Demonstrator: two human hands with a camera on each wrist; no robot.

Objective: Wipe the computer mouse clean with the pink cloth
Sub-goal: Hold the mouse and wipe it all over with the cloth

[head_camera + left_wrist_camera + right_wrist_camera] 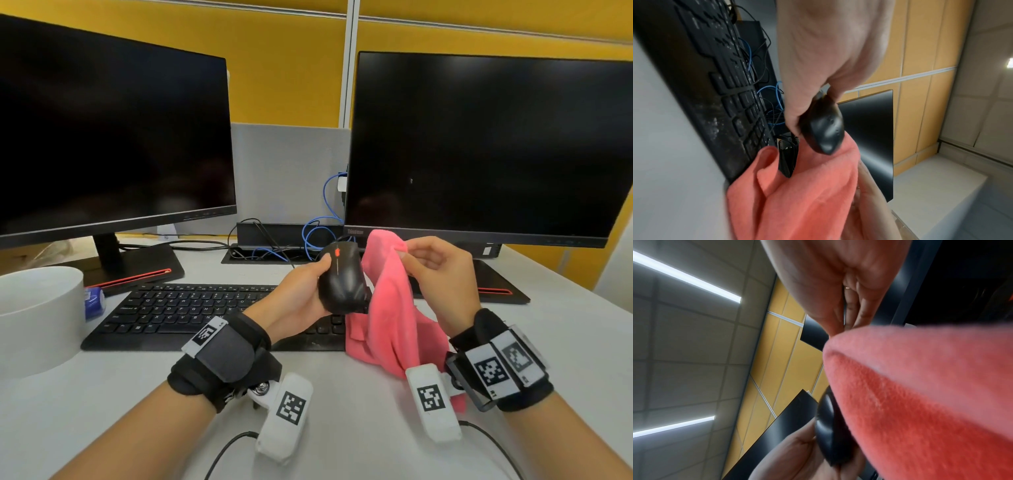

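Observation:
A black computer mouse (340, 279) with a red scroll wheel is lifted above the keyboard, gripped from the left side by my left hand (301, 291). In the left wrist view the mouse (823, 129) sits in my curled fingers, its rear end touching the cloth. My right hand (435, 270) pinches the top of the pink cloth (394, 308), which hangs down beside the mouse's right side with its lower folds on the desk. The right wrist view shows the cloth (920, 394) draped close, with the mouse (828, 426) partly hidden behind it.
A black keyboard (191, 311) lies under my left hand. Two dark monitors (113, 137) (486, 150) stand behind, with blue and black cables (315, 236) between them. A white cylindrical container (37, 315) stands at the left of the grey desk (342, 428).

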